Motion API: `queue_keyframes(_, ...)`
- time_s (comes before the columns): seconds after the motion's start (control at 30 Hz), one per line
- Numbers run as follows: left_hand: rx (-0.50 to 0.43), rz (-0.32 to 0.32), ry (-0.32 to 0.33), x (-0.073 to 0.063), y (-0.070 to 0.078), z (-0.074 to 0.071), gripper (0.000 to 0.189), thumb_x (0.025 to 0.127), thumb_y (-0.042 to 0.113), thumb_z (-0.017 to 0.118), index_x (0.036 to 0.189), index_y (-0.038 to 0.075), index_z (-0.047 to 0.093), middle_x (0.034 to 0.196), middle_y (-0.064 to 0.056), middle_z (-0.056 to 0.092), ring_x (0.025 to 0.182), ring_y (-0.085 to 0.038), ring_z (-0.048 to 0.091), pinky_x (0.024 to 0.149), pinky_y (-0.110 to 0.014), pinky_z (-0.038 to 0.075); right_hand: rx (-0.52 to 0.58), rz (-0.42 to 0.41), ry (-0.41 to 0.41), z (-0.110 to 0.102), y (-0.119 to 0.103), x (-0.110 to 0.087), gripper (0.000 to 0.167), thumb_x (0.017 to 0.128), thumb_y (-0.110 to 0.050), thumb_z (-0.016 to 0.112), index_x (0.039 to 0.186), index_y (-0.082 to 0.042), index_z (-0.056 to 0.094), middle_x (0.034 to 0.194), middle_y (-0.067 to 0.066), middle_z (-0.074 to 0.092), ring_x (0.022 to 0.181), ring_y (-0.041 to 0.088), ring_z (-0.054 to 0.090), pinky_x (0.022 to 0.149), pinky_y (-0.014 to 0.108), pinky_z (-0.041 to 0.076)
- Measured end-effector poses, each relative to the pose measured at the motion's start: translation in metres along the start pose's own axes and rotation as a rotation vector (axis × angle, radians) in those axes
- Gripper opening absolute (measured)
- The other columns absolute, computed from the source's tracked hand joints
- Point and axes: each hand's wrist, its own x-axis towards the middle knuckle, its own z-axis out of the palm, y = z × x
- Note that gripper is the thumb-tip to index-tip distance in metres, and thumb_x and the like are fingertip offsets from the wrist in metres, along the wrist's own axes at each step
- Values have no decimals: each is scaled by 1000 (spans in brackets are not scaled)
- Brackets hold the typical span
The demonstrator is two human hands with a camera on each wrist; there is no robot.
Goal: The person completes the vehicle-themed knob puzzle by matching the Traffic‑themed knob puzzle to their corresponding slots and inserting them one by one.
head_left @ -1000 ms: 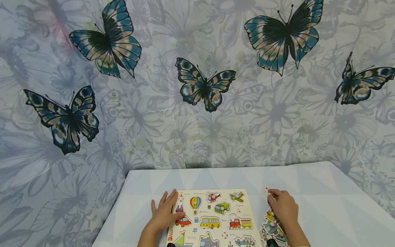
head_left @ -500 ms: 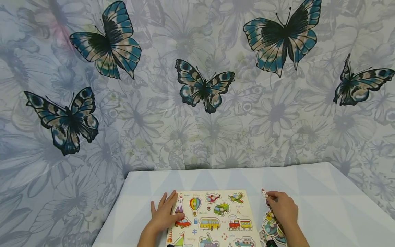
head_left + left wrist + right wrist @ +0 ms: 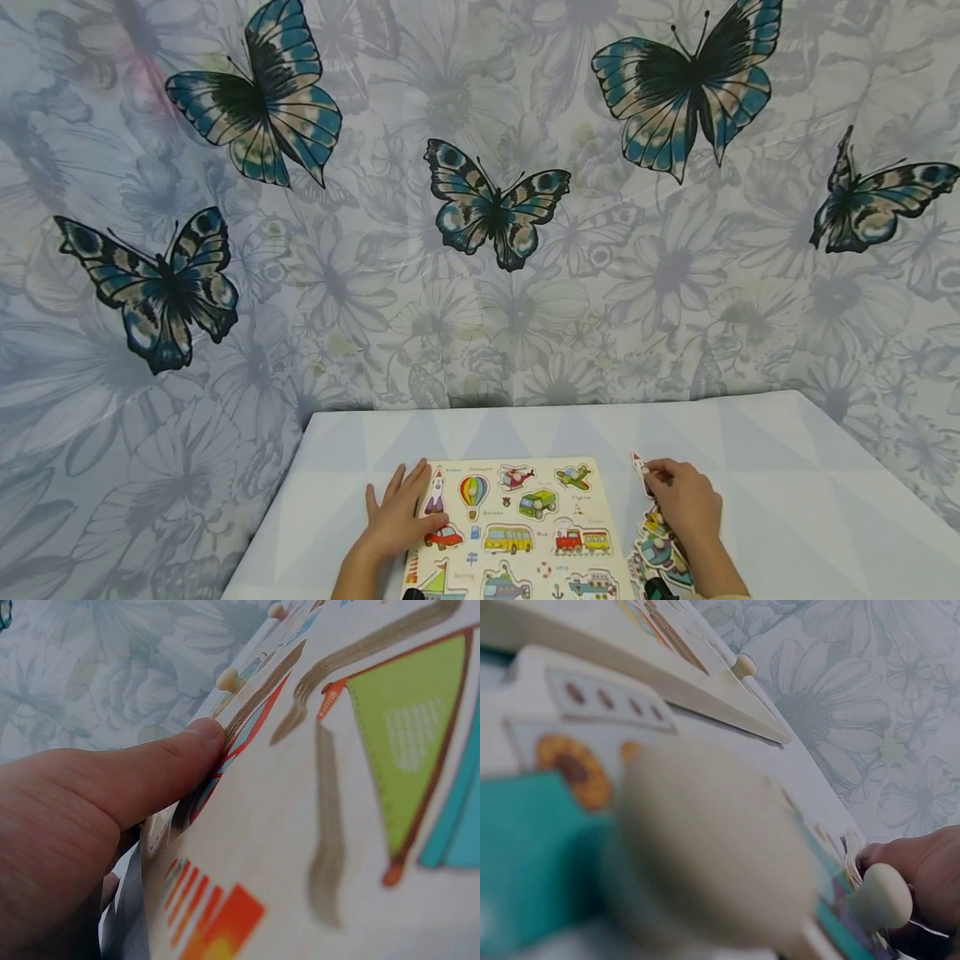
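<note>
A cream puzzle board (image 3: 517,521) printed with vehicles lies on the table. My left hand (image 3: 393,521) lies along its left edge with fingers stretched out. Its thumb (image 3: 176,761) rests on the board's face, right at the red car (image 3: 444,537). To the right of the board, my right hand (image 3: 688,500) pinches a slim rocket puzzle piece (image 3: 639,463) with a red tip, tilted to the left. Below those fingers is a heap of loose puzzle pieces (image 3: 658,550). Up close in the right wrist view, one teal piece carries a round wooden knob (image 3: 712,840).
The table (image 3: 810,500) has a pale cloth with triangles and ends at a wall (image 3: 517,333) patterned with flowers and butterflies. Small wooden knobs (image 3: 229,679) stick up from the board's far side. A green sailboat (image 3: 416,727) shows at the near left of the board.
The rocket piece in my right hand has shifted slightly left and tipped from nearly upright to a leftward lean. My left hand has stayed on the board.
</note>
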Motion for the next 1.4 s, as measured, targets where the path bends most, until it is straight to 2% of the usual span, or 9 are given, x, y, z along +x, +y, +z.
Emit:
queue_keyframes(0.2,-11,5,4,-1,-1,-3,98,76,53,80,155,12,38,165,-8,30,154,-43,12,111,-76,-16,46,-20,67,0,-5,0,25,92,-23,67,111,-7,74,93,10,69,82,28,64,62,42,48)
queue_keyframes(0.5,-9,-5,-4,-2,-4,-3,103,72,53,83,155,10,38,165,-9,30,154,-44,12,110,-77,-16,30,-10,57,-4,-13,-3,28,91,-27,69,113,-10,74,99,10,72,76,25,60,68,50,43)
queue_keyframes(0.7,-5,-4,5,-1,-3,-4,103,72,53,83,154,10,39,165,-9,30,154,-44,12,110,-76,-16,17,-21,93,-6,-19,-5,27,90,-29,71,109,-10,75,96,10,70,81,30,61,73,57,42)
queue_keyframes(0.87,-8,-5,9,0,-2,-5,102,72,53,83,154,11,39,165,-9,31,154,-44,12,111,-76,-16,21,-33,82,-8,-26,-5,27,89,-32,73,106,-10,76,93,8,68,80,28,60,76,60,41)
queue_keyframes(1.1,-21,-7,2,0,-2,-4,102,72,51,83,154,10,39,165,-9,31,154,-43,12,110,-76,-17,29,-70,40,-10,-38,-9,27,89,-35,73,104,-13,77,92,4,69,79,21,59,73,53,41)
queue_keyframes(1.2,-16,-11,0,1,-2,-3,101,72,51,83,154,11,40,165,-9,31,154,-44,12,110,-76,-17,43,-108,44,-12,-45,-13,24,89,-33,74,103,-13,78,89,2,68,78,19,58,69,49,40)
queue_keyframes(1.4,-27,-4,-6,1,-2,-1,101,72,51,83,154,11,40,165,-9,31,154,-44,12,110,-76,-18,87,-162,40,-10,-62,-21,17,89,-31,75,99,-18,79,87,-3,68,76,14,54,70,43,37)
